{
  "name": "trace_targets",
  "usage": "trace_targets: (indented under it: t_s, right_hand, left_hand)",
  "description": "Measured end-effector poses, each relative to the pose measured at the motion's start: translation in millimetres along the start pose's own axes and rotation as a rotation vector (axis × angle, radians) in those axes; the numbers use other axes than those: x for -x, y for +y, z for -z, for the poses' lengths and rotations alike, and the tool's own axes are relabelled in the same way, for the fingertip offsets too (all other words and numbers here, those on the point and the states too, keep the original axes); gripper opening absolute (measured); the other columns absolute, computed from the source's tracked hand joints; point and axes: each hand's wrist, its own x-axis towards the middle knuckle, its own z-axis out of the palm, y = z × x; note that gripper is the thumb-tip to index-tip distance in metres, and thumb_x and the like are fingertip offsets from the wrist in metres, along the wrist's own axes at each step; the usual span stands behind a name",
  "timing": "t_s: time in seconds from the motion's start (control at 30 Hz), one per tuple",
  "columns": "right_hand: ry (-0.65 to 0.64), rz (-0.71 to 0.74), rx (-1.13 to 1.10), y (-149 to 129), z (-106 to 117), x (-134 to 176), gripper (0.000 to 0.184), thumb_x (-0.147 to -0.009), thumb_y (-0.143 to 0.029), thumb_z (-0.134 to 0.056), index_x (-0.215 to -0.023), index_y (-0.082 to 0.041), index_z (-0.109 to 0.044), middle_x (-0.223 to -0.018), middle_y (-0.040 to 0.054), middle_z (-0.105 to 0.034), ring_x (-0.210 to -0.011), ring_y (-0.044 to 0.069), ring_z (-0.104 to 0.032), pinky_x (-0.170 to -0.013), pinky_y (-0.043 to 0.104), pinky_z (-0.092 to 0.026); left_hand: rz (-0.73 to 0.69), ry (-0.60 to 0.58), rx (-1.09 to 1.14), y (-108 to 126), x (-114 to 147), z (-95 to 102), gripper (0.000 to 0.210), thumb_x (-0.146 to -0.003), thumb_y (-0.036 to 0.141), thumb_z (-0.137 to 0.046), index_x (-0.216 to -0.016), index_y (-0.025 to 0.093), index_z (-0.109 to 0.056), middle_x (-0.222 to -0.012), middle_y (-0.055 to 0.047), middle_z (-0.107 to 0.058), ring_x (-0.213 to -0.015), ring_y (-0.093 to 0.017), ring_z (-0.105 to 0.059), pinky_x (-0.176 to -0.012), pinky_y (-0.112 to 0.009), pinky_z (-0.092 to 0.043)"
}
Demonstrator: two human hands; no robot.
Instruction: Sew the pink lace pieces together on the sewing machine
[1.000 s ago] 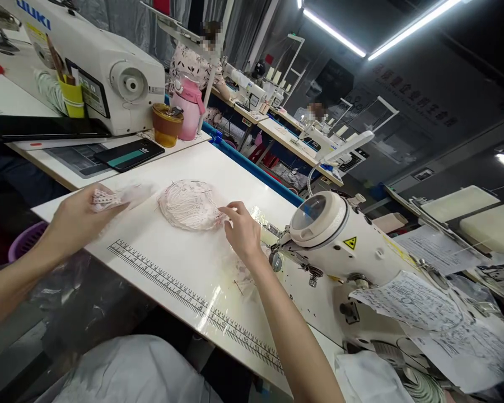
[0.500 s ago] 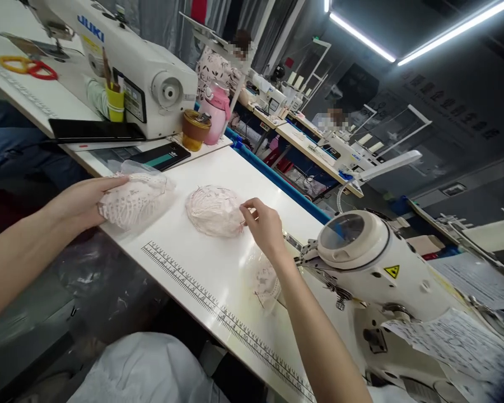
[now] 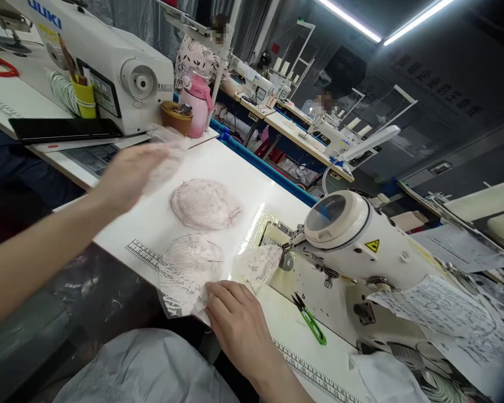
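Strip lights [image 3: 419,22] shine beyond the white tabletop [image 3: 252,180], where a near lace piece [image 3: 189,260] lies just forward-left of the right hand [image 3: 240,324], long axis running away from the person, near end lapping over the edge. That nearer hand is palm down, its bent fingers together on the piece's corner; whether they pinch or merely press I cannot tell. Raised beyond, the blurred left hand [image 3: 130,170] has its fingers closed on a sheer pale piece [image 3: 164,170], left of a rounded lace piece [image 3: 205,204].
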Motion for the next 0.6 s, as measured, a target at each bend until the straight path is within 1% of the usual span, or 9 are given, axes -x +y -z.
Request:
trace_targets:
  t_s: [0.07, 0.13, 0.23, 0.3, 0.37, 0.43, 0.53, 0.57, 0.6]
  right_hand:
    - [0.014, -0.001, 0.001, -1.0, 0.3, 6.1, 0.011, -0.098, -0.008, -0.062, -0.098, -0.018, -0.065, -0.123, 0.0057, -0.076, -0.106, 0.021, -0.067, -0.089, 0.036, -0.058]
    - [0.018, -0.01, 0.0, -0.4, 0.8, 10.2, 0.01, -0.097, -0.009, -0.062, -0.099, -0.019, -0.065, -0.123, 0.0054, -0.076, -0.105, 0.021, -0.067, -0.089, 0.035, -0.058]
    - [0.034, -0.027, 0.0, 3.2, 0.5, 15.5, 0.01, -0.097, -0.009, -0.063, -0.099, -0.019, -0.065, -0.123, 0.006, -0.076, -0.103, 0.02, -0.067, -0.088, 0.034, -0.058]
    - [0.047, -0.042, -0.015, 7.3, -0.2, 19.1, 0.012, -0.096, -0.008, -0.064, -0.101, -0.019, -0.065, -0.121, 0.0064, -0.076, -0.104, 0.021, -0.068, -0.089, 0.034, -0.058]
    - [0.055, -0.058, -0.046, 11.9, -0.6, 22.7, 0.012, -0.096, -0.008, -0.063, -0.102, -0.019, -0.065, -0.121, 0.0067, -0.076, -0.106, 0.021, -0.068, -0.092, 0.034, -0.059]
    - [0.059, -0.062, -0.077, 16.2, -0.7, 26.1, 0.012, -0.098, -0.009, -0.061, -0.103, -0.019, -0.065, -0.121, 0.0073, -0.076, -0.109, 0.021, -0.068, -0.094, 0.035, -0.059]
    - [0.057, -0.072, -0.096, 19.6, 0.7, 31.8, 0.013, -0.099, -0.009, -0.059, -0.105, -0.019, -0.066, -0.122, 0.0079, -0.076, -0.111, 0.021, -0.068, -0.097, 0.035, -0.058]
    - [0.053, -0.078, -0.097, 19.9, 1.9, 34.3, 0.014, -0.1, -0.009, -0.058, -0.107, -0.019, -0.066, -0.122, 0.0081, -0.076, -0.112, 0.021, -0.068, -0.098, 0.034, -0.058]
    - [0.051, -0.081, -0.094, 20.1, 3.6, 37.4, 0.016, -0.101, -0.01, -0.056, -0.11, -0.019, -0.067, -0.123, 0.0085, -0.076, -0.112, 0.02, -0.068, -0.098, 0.034, -0.057]
  left_hand:
    - [-0.036, -0.173, -0.131, -4.6, 1.0, -42.5, 0.055, -0.106, 0.046, -0.043, -0.145, 0.011, -0.059, -0.154, -0.013, -0.058, -0.143, -0.025, -0.054, -0.125, -0.047, -0.038]
    - [-0.066, -0.323, -0.295, -13.5, 5.7, -79.9, 0.061, -0.106, 0.053, -0.04, -0.146, 0.012, -0.06, -0.153, -0.015, -0.058, -0.145, -0.029, -0.052, -0.123, -0.052, -0.038]
    - [-0.183, -0.433, -0.558, -30.5, 15.2, -111.6, 0.068, -0.1, 0.056, -0.047, -0.148, 0.007, -0.057, -0.161, -0.02, -0.047, -0.158, -0.037, -0.029, -0.129, -0.059, -0.02]
    - [-0.277, -0.476, -0.705, -39.8, 18.2, -115.8, 0.065, -0.1, 0.051, -0.046, -0.148, 0.008, -0.057, -0.163, -0.019, -0.043, -0.161, -0.036, -0.02, -0.13, -0.058, -0.012]
    - [-0.346, -0.507, -0.819, -44.0, 17.2, -112.0, 0.062, -0.099, 0.046, -0.047, -0.148, 0.009, -0.057, -0.164, -0.018, -0.042, -0.161, -0.036, -0.022, -0.13, -0.057, -0.011]
    - [-0.386, -0.521, -0.903, -42.2, 15.0, -106.1, 0.062, -0.099, 0.044, -0.048, -0.15, 0.01, -0.055, -0.164, -0.018, -0.042, -0.159, -0.036, -0.025, -0.129, -0.057, -0.011]
    - [-0.475, -0.494, -0.958, -31.0, 21.8, -98.5, 0.059, -0.106, 0.046, -0.038, -0.154, 0.014, -0.05, -0.166, -0.015, -0.041, -0.16, -0.033, -0.024, -0.13, -0.057, -0.008]
    - [-0.526, -0.471, -0.958, -26.7, 29.1, -96.0, 0.058, -0.108, 0.047, -0.033, -0.152, 0.015, -0.052, -0.164, -0.013, -0.046, -0.159, -0.033, -0.028, -0.129, -0.057, -0.011]
    - [-0.601, -0.436, -0.947, -23.1, 39.3, -93.2, 0.058, -0.108, 0.049, -0.03, -0.145, 0.015, -0.059, -0.155, -0.013, -0.056, -0.153, -0.033, -0.039, -0.127, -0.055, -0.022]
